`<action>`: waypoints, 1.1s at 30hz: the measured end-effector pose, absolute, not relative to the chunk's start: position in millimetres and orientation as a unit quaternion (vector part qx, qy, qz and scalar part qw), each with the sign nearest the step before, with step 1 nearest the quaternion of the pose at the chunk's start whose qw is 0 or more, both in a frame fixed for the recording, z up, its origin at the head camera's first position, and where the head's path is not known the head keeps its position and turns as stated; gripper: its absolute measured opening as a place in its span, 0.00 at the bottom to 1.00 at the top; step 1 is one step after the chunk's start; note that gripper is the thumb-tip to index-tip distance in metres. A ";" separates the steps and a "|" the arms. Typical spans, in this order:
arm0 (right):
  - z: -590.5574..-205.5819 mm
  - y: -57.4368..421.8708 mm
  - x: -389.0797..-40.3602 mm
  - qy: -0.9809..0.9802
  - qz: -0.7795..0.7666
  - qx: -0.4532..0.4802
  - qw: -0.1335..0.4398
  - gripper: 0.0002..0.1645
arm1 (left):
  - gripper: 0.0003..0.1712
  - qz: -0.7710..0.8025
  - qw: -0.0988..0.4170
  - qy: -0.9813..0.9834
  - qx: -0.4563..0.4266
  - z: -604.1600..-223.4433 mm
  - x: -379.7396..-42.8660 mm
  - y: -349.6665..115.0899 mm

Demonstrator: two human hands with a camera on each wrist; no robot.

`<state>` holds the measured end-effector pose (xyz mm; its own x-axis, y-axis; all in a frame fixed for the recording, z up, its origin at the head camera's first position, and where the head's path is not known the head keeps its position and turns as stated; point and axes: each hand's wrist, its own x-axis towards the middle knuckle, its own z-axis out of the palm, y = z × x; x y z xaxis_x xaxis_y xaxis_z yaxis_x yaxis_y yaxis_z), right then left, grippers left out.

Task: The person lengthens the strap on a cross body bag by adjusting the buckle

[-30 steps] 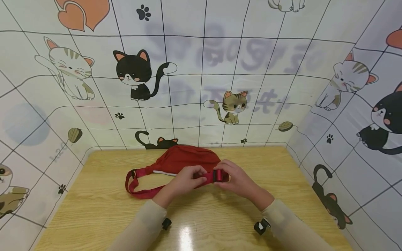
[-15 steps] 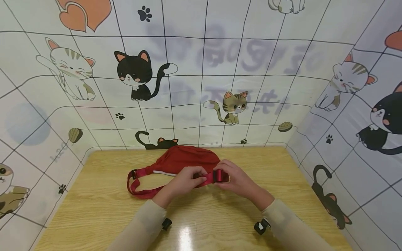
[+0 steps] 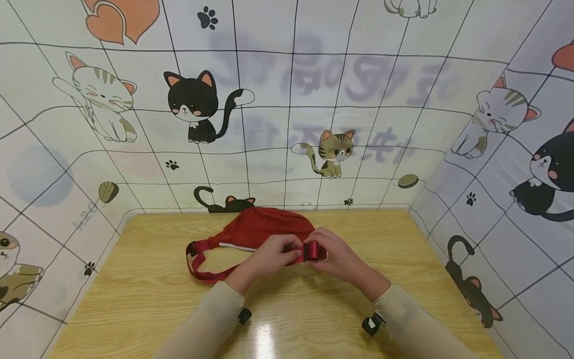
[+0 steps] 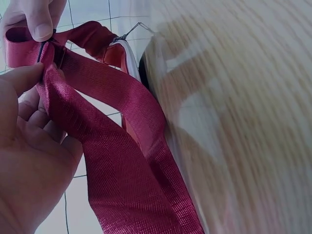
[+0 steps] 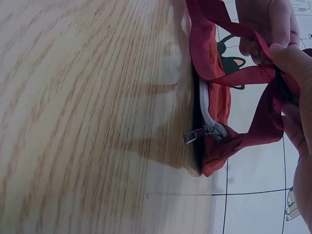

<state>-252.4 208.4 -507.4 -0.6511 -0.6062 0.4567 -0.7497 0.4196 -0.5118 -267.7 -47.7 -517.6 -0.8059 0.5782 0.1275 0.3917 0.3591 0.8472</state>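
Note:
A red waist bag (image 3: 269, 227) lies toward the back of the table, with its dark red strap (image 3: 211, 275) looped out to the left and forward. In front of the bag my left hand (image 3: 273, 254) pinches the strap between thumb and fingers. Close beside it, my right hand (image 3: 336, 254) holds a black strap slider (image 3: 308, 251), where the webbing forms a small loop. The left wrist view shows two lengths of webbing (image 4: 122, 161) hanging from the pinched spot. In the right wrist view, the bag's zipper pull (image 5: 196, 135) hangs at one end of a white zipper.
The wooden table (image 3: 148, 319) extends around the bag. A second black buckle (image 3: 193, 248) sits on the strap's left end. Cat-patterned cloth walls (image 3: 269, 99) stand behind and at both sides.
My left hand has shifted slightly right, closer to the slider, and the strap's left loop has been drawn a little to the right. My right hand stays in place.

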 end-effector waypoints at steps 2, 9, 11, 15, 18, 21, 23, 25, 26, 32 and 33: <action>-507.1 208.3 -252.8 -0.838 0.352 0.403 0.102 0.31 | 0.03 0.484 0.095 0.819 0.294 -517.7 -267.3 -49.2; -506.5 208.8 -255.0 -0.833 0.349 0.411 0.121 0.32 | 0.03 0.480 0.099 0.827 0.275 -521.6 -265.4 -60.4; -506.6 208.7 -255.6 -0.831 0.349 0.414 0.125 0.32 | 0.03 0.481 0.101 0.826 0.275 -522.3 -265.4 -62.2; -507.1 208.1 -255.6 -0.831 0.350 0.416 0.120 0.31 | 0.04 0.483 0.105 0.822 0.283 -521.1 -264.6 -62.2; -506.8 207.1 -254.9 -0.833 0.350 0.413 0.112 0.31 | 0.06 0.483 0.104 0.819 0.290 -518.5 -263.4 -59.8; -506.3 206.0 -253.6 -0.837 0.349 0.408 0.107 0.31 | 0.06 0.488 0.105 0.815 0.295 -514.4 -261.9 -55.9; -506.6 205.4 -252.7 -0.839 0.349 0.405 0.104 0.32 | 0.05 0.491 0.104 0.812 0.297 -512.9 -261.5 -53.4; -507.4 205.2 -252.2 -0.838 0.350 0.405 0.103 0.32 | 0.05 0.494 0.103 0.810 0.298 -512.1 -261.1 -51.1; -508.0 205.2 -252.1 -0.837 0.351 0.406 0.105 0.31 | 0.05 0.494 0.101 0.811 0.297 -512.3 -261.0 -50.2; -511.5 206.8 -253.4 -0.831 0.351 0.414 0.123 0.33 | 0.14 0.493 0.095 0.811 0.301 -513.1 -260.0 -48.0; -511.6 206.9 -253.3 -0.831 0.349 0.414 0.126 0.33 | 0.17 0.493 0.093 0.810 0.303 -513.5 -259.9 -48.1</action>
<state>-253.3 206.9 -511.6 -0.6263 -0.5998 0.4979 -0.7755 0.4145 -0.4762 -259.9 -48.1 -513.5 -0.7987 0.5833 0.1478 0.3991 0.3296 0.8556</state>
